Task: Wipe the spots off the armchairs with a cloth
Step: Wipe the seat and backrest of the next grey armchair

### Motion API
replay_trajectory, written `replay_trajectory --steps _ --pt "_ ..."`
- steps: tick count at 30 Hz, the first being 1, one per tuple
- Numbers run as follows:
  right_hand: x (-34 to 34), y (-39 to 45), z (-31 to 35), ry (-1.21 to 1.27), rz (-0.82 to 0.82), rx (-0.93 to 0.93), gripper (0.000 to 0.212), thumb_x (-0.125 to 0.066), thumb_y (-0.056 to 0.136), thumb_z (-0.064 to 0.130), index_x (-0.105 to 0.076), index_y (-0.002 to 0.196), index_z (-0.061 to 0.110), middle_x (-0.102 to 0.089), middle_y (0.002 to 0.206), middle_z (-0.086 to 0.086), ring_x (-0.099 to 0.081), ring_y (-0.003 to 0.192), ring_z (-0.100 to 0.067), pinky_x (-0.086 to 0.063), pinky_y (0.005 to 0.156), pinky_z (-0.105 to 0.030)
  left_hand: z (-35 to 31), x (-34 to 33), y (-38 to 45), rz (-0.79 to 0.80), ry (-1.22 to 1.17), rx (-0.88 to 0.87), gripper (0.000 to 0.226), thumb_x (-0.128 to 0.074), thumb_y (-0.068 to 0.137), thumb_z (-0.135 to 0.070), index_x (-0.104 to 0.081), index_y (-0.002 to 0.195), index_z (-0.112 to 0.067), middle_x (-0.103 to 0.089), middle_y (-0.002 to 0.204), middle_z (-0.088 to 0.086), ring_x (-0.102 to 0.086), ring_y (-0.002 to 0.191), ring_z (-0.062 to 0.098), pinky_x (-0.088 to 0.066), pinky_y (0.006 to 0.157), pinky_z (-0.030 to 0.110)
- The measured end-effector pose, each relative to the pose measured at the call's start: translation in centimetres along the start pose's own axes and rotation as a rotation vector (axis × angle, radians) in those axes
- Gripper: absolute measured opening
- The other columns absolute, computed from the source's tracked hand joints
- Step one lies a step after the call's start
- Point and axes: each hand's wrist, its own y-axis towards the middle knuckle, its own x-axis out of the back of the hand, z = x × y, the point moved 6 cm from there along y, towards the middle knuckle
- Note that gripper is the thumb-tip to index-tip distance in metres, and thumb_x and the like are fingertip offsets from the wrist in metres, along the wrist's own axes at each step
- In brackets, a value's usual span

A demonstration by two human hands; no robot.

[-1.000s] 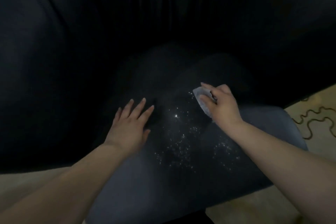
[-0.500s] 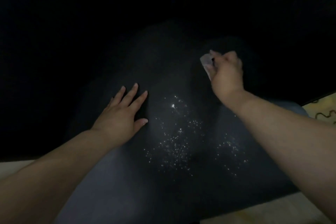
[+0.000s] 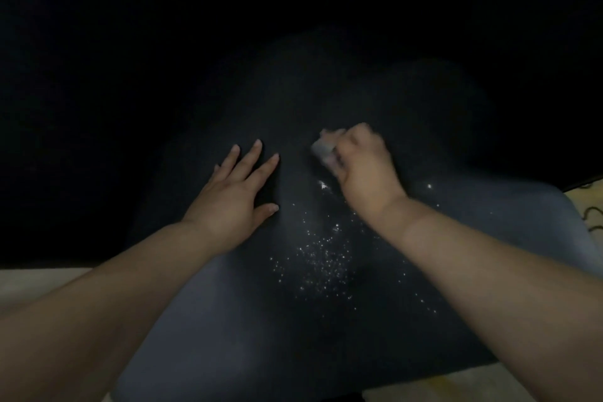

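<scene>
Head camera looks steeply down, close over the armchair seat (image 3: pixel 228 320).

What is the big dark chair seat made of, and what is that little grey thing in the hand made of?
The armchair seat looks like dark, matte woven fabric: it shows no shine, and the white specks sit on top of it. The cloth gripped by the right hand looks like soft pale grey fabric, bunched up. It is blurred, so the weave cannot be told.

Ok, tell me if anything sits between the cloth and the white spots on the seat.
Nothing visible does. The right hand grips the cloth at the far edge of the white spots, bare dark seat between. The left hand rests flat beside them.
</scene>
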Motion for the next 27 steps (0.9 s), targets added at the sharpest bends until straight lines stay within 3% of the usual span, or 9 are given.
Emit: replay_trajectory --steps 4,6,9,11,14,20,22,24,27 --pt "-1.4 -4.1 4.1 0.066 0.229 0.280 0.049 -0.068 0.082 0.008 -0.058 0.128 0.020 -0.052 0.100 -0.009 -0.050 0.090 -0.027 -0.047 0.077 -0.039 0.1 0.3 -0.3 0.006 -0.054 -0.012 0.080 -0.058 0.092 -0.041 -0.007 0.153 -0.033 0.012 0.160 -0.009 0.012 0.147 0.016 -0.003 0.121 0.036" --pt "0.0 -1.9 1.7 -0.005 0.113 0.141 0.042 -0.062 0.086 0.009 -0.059 0.126 0.022 -0.052 0.103 -0.009 -0.049 0.094 -0.028 -0.045 0.082 -0.036 0.5 0.6 -0.8 0.003 -0.074 -0.015 0.082 -0.060 0.091 -0.039 -0.008 0.153 -0.030 0.011 0.160 -0.010 0.010 0.147 0.012 -0.004 0.119 0.030" --pt "1.6 -0.7 -1.1 -0.004 -0.074 -0.119 0.040 -0.060 0.088 0.008 -0.059 0.128 0.016 -0.051 0.106 -0.015 -0.049 0.099 -0.034 -0.042 0.090 -0.034 1.1 0.4 -1.8 0.010 -0.073 -0.015 0.084 -0.061 0.091 -0.037 -0.006 0.154 -0.028 0.011 0.159 -0.012 0.010 0.146 0.008 -0.009 0.119 0.032" --pt "0.4 -2.8 1.2 0.032 -0.017 -0.050 0.041 -0.063 0.085 0.004 -0.062 0.125 0.013 -0.053 0.101 -0.017 -0.052 0.093 -0.035 -0.047 0.085 -0.040 1.2 0.1 -2.4 0.017 -0.063 -0.009 0.083 -0.060 0.092 -0.037 -0.005 0.154 -0.028 0.012 0.159 -0.013 0.011 0.146 0.007 -0.006 0.119 0.029" --pt "-0.4 -6.4 4.2 0.161 0.133 0.055 0.051 -0.064 0.083 -0.001 -0.058 0.129 0.021 -0.048 0.099 -0.004 -0.048 0.094 -0.022 -0.045 0.088 -0.030 0.8 0.1 -2.8 0.007 -0.053 0.011 0.080 -0.057 0.093 -0.036 -0.006 0.154 -0.026 0.011 0.160 -0.010 0.010 0.147 0.010 -0.002 0.118 0.024" --pt "5.7 -5.4 -2.4 0.223 -0.120 -0.173 0.039 -0.058 0.091 0.014 -0.057 0.129 0.023 -0.043 0.098 -0.001 -0.050 0.097 -0.016 -0.039 0.091 -0.020 -2.3 0.8 -1.7 -0.019 -0.015 -0.050 0.069 -0.055 0.095 -0.029 -0.017 0.153 -0.023 0.001 0.161 -0.006 0.001 0.148 0.018 -0.009 0.121 0.039" --pt "7.5 -5.5 -5.7 0.144 -0.165 -0.236 0.039 -0.057 0.091 0.016 -0.057 0.129 0.025 -0.042 0.098 0.000 -0.050 0.097 -0.019 -0.039 0.091 -0.023 -3.4 1.0 -0.6 -0.021 -0.013 -0.061 0.066 -0.052 0.097 -0.027 -0.016 0.153 -0.026 0.001 0.161 -0.008 0.002 0.148 0.018 -0.009 0.121 0.041" --pt "8.7 -6.0 -9.0 0.020 -0.189 -0.318 0.039 -0.057 0.091 0.017 -0.057 0.129 0.027 -0.044 0.098 -0.002 -0.051 0.097 -0.026 -0.043 0.093 -0.037 -4.6 1.0 0.5 -0.023 -0.017 -0.070 0.063 -0.049 0.098 -0.025 -0.017 0.153 -0.028 0.001 0.161 -0.010 0.002 0.148 0.018 -0.008 0.121 0.042" --pt "8.0 -6.9 -10.0 -0.042 -0.149 -0.405 0.039 -0.056 0.091 0.019 -0.057 0.130 0.024 -0.051 0.105 -0.015 -0.053 0.095 -0.035 -0.044 0.089 -0.045 -6.2 0.7 1.9 -0.018 -0.001 -0.095 0.061 -0.046 0.099 -0.026 -0.016 0.152 -0.030 0.001 0.161 -0.011 0.003 0.148 0.017 -0.006 0.120 0.042"
